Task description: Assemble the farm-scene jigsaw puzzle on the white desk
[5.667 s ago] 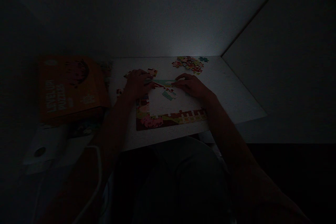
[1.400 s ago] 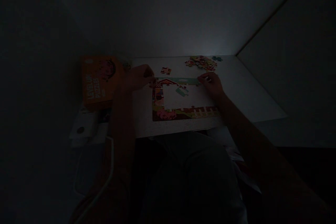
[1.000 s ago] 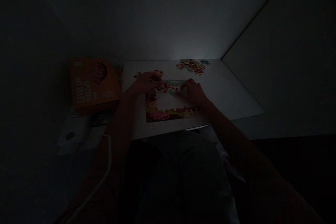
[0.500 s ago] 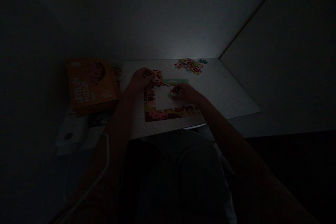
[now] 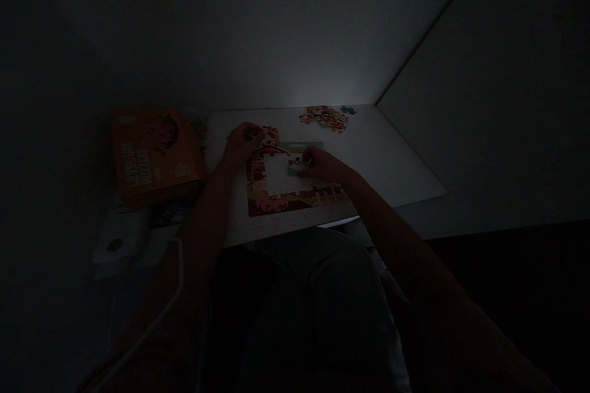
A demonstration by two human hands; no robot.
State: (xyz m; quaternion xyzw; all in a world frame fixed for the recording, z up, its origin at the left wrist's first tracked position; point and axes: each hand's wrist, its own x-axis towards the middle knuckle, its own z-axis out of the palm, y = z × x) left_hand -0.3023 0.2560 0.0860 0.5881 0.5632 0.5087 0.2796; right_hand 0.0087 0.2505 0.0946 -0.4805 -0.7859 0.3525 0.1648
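Note:
The scene is very dim. A partly assembled jigsaw puzzle [image 5: 271, 204] lies on the white table as a frame of joined border pieces around an open middle. My right hand [image 5: 325, 166] is over the frame's right part, its fingers closed on a green and white puzzle piece [image 5: 294, 166] with reddish marks. At the upper left corner of the frame, my left hand [image 5: 244, 142] has thumb and fingers pinched at a pink and red puzzle piece [image 5: 271, 134]. The fingers partly hide that piece.
A loose heap of puzzle pieces [image 5: 326, 118] lies at the back of the white table [image 5: 391, 166], near the wall. An orange puzzle box [image 5: 154, 156] stands to the left. A white cable [image 5: 179, 276] runs along my left forearm.
The view has shifted slightly, moving everything a little left. My right hand has turned the puzzle piece so more of its face shows. My left hand stays at the upper left corner.

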